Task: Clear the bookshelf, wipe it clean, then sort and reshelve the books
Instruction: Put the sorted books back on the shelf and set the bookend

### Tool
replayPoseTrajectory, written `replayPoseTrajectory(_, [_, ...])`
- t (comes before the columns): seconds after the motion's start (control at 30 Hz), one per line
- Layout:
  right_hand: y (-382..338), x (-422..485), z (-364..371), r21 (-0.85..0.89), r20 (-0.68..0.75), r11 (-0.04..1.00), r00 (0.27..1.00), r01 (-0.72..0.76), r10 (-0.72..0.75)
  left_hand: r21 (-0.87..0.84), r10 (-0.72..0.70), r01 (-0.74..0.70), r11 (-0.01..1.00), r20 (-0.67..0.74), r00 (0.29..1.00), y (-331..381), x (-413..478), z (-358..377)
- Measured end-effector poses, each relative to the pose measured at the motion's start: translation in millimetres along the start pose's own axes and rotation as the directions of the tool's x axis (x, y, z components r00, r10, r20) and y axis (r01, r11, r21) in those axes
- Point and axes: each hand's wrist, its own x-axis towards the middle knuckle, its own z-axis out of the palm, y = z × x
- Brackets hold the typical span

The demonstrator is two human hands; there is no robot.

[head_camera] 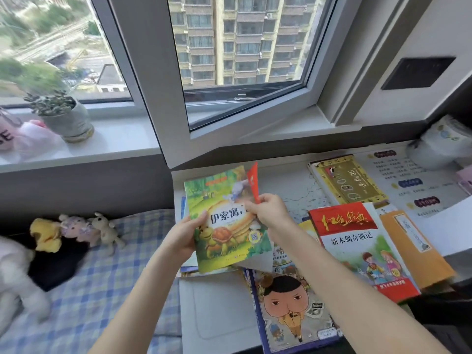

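the thin, glossy tortoise paperback (224, 233) is held tilted above the white desk (281, 180), left hand (186, 236) curled round its left edge, right hand (270, 213) pinching its right edge by a red slip (255, 185). a flat, shiny red-and-white book (357, 244) lies on the desk to its right, a soft checked bedspread (102, 277) to its left.

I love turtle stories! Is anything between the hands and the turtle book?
Nothing. The left hand and right hand hold the green turtle picture book; the right also pinches a thin red booklet behind it.

white desk (278, 182) carries, lying flat: a red-topped book (357, 246), a gold book (350, 182), a cartoon-face book (288, 307).
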Motion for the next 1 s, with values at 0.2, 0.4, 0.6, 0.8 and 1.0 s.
replayPoseTrajectory(0.2, [66, 41, 9, -0.158, -0.204, 0.958, 0.957, -0.238, 0.204, 0.029, -0.157, 0.163, 0.986, -0.149, 0.976, -19, 16, -37])
replayPoseTrajectory(0.4, [54, 46, 0, -0.601, -0.210, 0.775, 0.974, -0.193, 0.080, -0.084, -0.207, 0.195, 0.977, -0.183, 0.961, 0, 23, -83])
replayPoseTrajectory(0.6, [55, 63, 0, -0.440, -0.156, 0.883, 0.982, -0.164, 0.105, -0.130, -0.200, 0.176, 0.976, -0.203, 0.959, 3, 20, -118])
replayPoseTrajectory(0.8, [45, 72, 1, -0.473, -0.205, 0.862, 0.974, -0.182, 0.093, -0.024, -0.135, 0.133, 0.991, -0.211, 0.968, 11, 25, -97])
replayPoseTrajectory(1.0, [110, 170, -29, -0.028, -0.252, 0.942, 0.914, -0.334, 0.317, 0.511, 0.165, 0.017, 0.859, -0.308, 0.937, 0, 64, -56])
